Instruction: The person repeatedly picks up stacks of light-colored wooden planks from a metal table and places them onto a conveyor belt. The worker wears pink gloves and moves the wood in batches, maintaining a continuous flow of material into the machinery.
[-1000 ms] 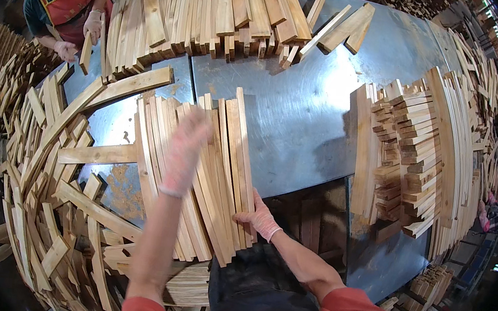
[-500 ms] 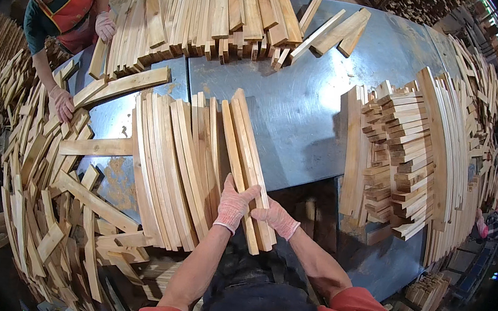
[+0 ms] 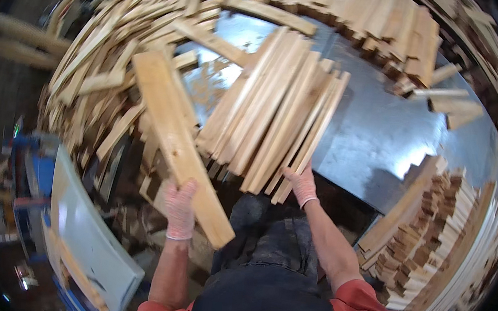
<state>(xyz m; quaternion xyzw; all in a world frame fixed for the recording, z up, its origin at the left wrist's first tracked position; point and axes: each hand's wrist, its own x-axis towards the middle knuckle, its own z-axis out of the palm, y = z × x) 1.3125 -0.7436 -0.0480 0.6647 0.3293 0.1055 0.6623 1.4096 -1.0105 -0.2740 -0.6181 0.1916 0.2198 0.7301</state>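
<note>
My left hand [image 3: 180, 209], in a pinkish work glove, is closed around a wide wooden board [image 3: 174, 141]. The board slants with its far end to the left, above the jumbled pile. My right hand [image 3: 302, 185], gloved alike, grips the near end of the rightmost wooden slat [image 3: 320, 133] in a row. More slats [image 3: 274, 100] of this row stand side by side on edge on the metal table [image 3: 360, 150], their near ends overhanging its edge. The fingers behind the wood are partly hidden.
A jumbled heap of wooden pieces [image 3: 104, 53] spreads at the left. Long boards [image 3: 363, 12] line the table's far side, with a few loose offcuts [image 3: 454, 108] beside them. Stacked slats [image 3: 418, 236] stand at the right. A pale panel [image 3: 91, 223] lies at the lower left.
My view has swung left, and the co-worker has left the picture. My left hand has let go of the slats and now holds a wide board out left. My right hand remains on a slat.
</note>
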